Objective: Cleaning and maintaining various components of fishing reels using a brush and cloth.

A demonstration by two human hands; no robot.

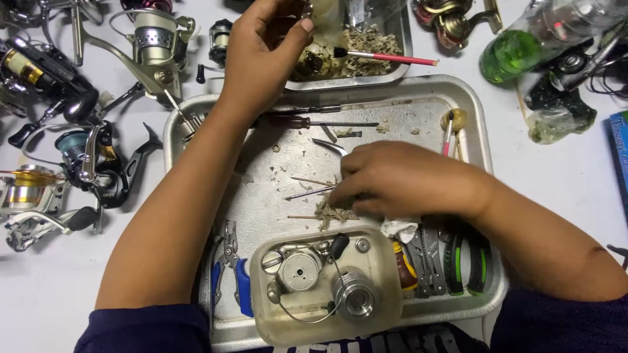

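fingers [345,171] grip one tweezers [330,146] above three sticks [313,193].

The scene is lit brightly and evenly from above. Soft, short shadows are cast under both forearms onto the metal tray [481,140]. Mild glare is seen on the tray rim and on the reel parts in the plastic tub [383,307]. The white table [39,287] looks slightly overexposed. Slight softness is noted at the corners, and the right hand [399,180] is faintly blurred.
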